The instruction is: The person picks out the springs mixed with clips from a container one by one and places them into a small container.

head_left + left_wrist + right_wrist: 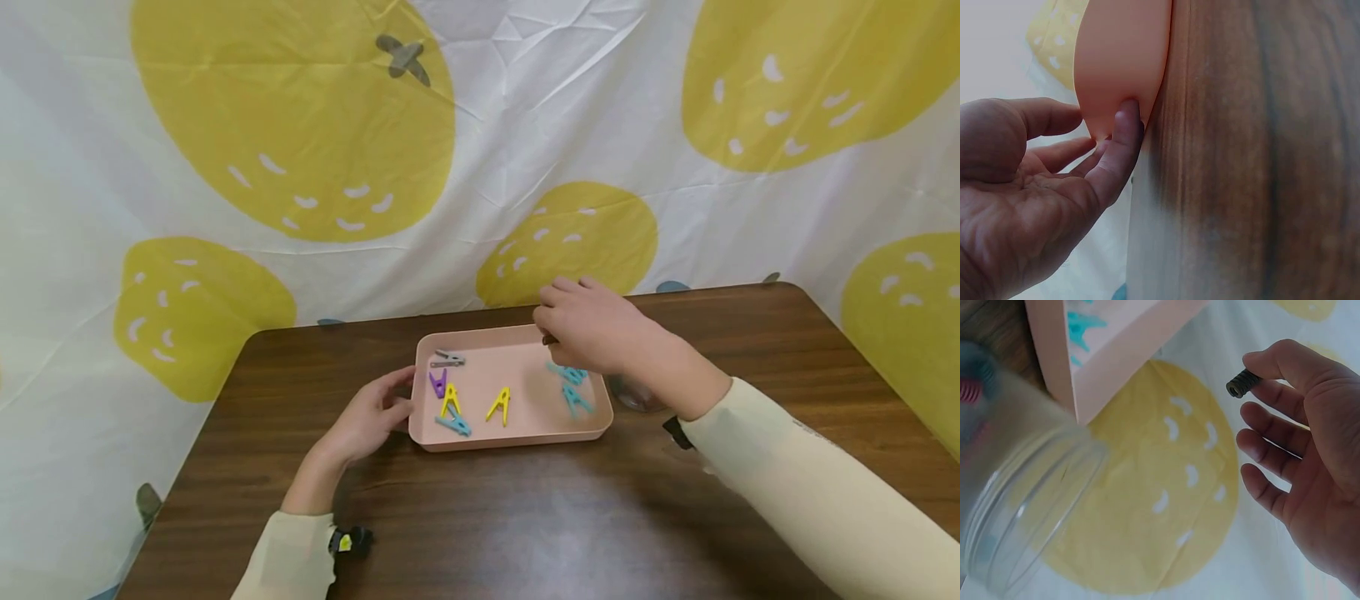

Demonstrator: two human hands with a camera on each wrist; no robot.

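Observation:
A pink tray (510,442) sits mid-table and holds several clothespins: a grey one (447,359), a purple one (438,383), two yellow ones (499,406) and teal ones (575,400). My left hand (371,417) rests against the tray's left side; in the left wrist view its fingertips (1125,115) touch the tray's corner (1122,56). My right hand (592,325) hovers over the tray's far right corner and pinches a small dark ribbed cylinder (1242,382) between thumb and forefinger. The other fingers are spread.
A clear glass jar (1022,487) lies beside the tray's right end, under my right wrist (633,398). The dark wooden table (525,533) is backed by a white cloth with yellow fruit prints (292,125).

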